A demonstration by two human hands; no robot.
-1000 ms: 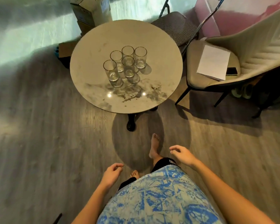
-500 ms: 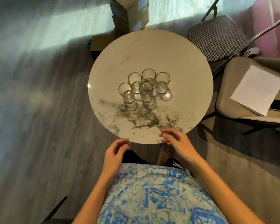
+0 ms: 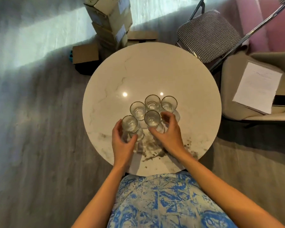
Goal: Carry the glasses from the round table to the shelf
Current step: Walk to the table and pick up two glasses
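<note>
Several clear drinking glasses with thin gold rims stand clustered on the round marble table (image 3: 155, 68). My left hand (image 3: 122, 143) wraps around the nearest left glass (image 3: 130, 124), fingers and thumb on its sides. My right hand (image 3: 169, 135) curls around the front middle glass (image 3: 152, 118), thumb on the near side and fingers behind it. Behind them stand three more: a left glass (image 3: 138, 109), a middle glass (image 3: 152, 102) and a right glass (image 3: 169, 104). All glasses rest upright on the table. No shelf is in view.
Stacked cardboard boxes (image 3: 110, 22) stand on the floor beyond the table. At the right are a checked folding chair (image 3: 209, 35) and a cream armchair (image 3: 234, 89) holding papers (image 3: 257, 86) and a phone (image 3: 280, 100). Grey wood floor lies to the left.
I have stepped up to the table. Both hands rose from below the table's near edge and closed around the two front glasses.
</note>
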